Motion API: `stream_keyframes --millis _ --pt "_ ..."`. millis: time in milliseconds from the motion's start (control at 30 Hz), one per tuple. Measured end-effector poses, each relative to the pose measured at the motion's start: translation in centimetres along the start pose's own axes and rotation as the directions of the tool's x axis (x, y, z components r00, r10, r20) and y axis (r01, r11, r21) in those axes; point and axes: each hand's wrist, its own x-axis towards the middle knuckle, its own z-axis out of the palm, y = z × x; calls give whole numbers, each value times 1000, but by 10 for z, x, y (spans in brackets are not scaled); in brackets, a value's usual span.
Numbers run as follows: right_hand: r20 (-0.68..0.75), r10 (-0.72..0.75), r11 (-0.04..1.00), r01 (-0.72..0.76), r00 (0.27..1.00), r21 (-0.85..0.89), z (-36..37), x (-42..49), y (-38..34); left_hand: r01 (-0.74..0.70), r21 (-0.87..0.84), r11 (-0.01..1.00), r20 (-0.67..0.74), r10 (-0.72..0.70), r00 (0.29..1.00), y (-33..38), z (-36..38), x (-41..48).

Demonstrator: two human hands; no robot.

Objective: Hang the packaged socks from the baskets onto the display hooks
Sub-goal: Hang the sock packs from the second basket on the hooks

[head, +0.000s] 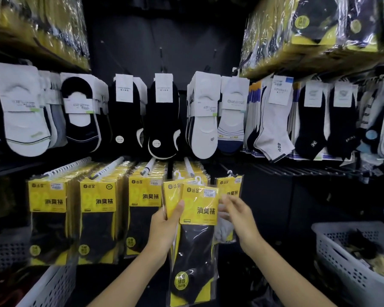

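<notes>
Left hand (164,227) grips a small stack of yellow-and-black sock packs (193,240) at their left edge, thumb across the yellow card of the rear pack, fingers closed behind. Front pack hangs down from the grip, black sock visible through clear plastic, white hanger tab at the top. Stack sits in front of the lower hook row, just below the fourth hook (189,166) from the left.

Right hand (237,216) at the right edge of the front pack's yellow card, fingers loosely spread and a bit blurred, tips touching or nearly touching the card; cannot tell if it's actually gripping.

Lower row: three full hooks of the same yellow packs (95,216) to the left of the held stack, one lone yellow pack (229,187) hanging just to the right behind the right hand.

Middle row above: white, black and grey ankle socks (204,116) on white cards. Top shelves at both corners hold wrapped yellow bundles (308,25).

White perforated basket (350,269) at lower right, with dark and cream items inside. Another white basket (51,286) at lower left, only its wall showing.
</notes>
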Motion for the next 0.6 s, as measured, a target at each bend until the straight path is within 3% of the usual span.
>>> stream_keyframes --millis 67,167,367,600 --pt "95 -22 1000 23 995 -2 8 -12 -5 20 -23 1000 23 -20 1000 -1 8 -4" --pt "24 -18 1000 18 1000 -22 7 -16 -8 37 -47 998 38 -35 999 0 16 -7" --pt "-22 -17 993 20 1000 120 -10 -18 -7 52 32 998 54 -54 997 3 21 -2" --pt "161 -103 994 94 982 62 -30 -13 -25 14 32 999 95 -17 995 2 9 -3"
